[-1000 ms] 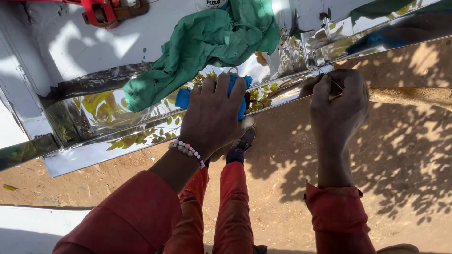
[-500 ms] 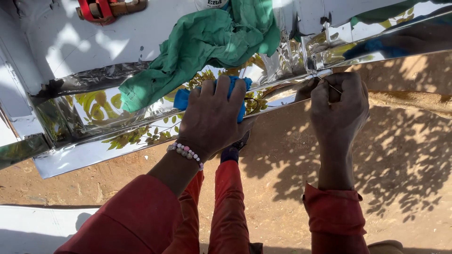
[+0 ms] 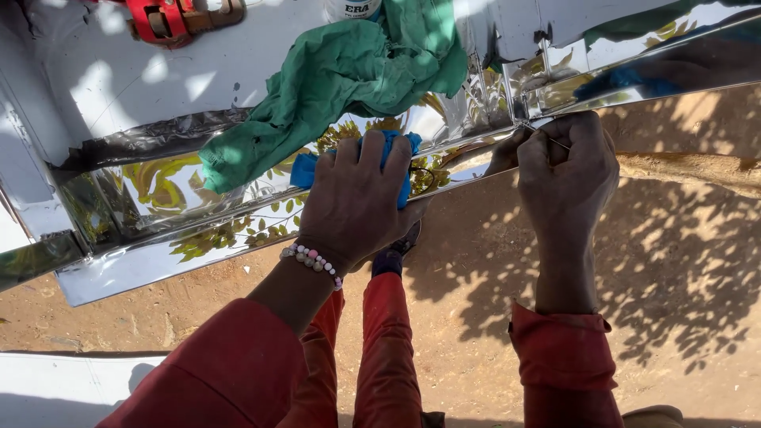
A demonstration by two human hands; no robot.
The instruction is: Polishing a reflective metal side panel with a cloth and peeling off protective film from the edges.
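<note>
Head view, left hand: your left hand [image 3: 357,202] lies flat, fingers spread wide, pressing a blue cloth [image 3: 305,168] onto the shiny metal panel [image 3: 158,261]; only the cloth's edges peek out above your fingers and at your thumb side.
Head view, right hand: your right hand [image 3: 567,170] is curled tight over the panel's near edge, pinching something thin and wire-like; I cannot tell what it is.
Panel: mirror-bright, throwing back leaves and sky, running across the top of the frame, its lower lip hanging over bare sandy ground [image 3: 491,317].
Nearby: a crumpled green rag [image 3: 349,79] sits on the panel just above the blue cloth, touching it or nearly so; a red strap buckle [image 3: 170,20] lies at the top left, well apart.
Wrist: a beaded bracelet [image 3: 313,263] shows on your left arm, red sleeves on both.
Step in hand: looks like you're rubbing the panel's surface with the blue cloth while the right hand steadies the edge.
Next move calls for: by my read, firm, even pressure along the lip, and keep that right grip off the sharp edge.
</note>
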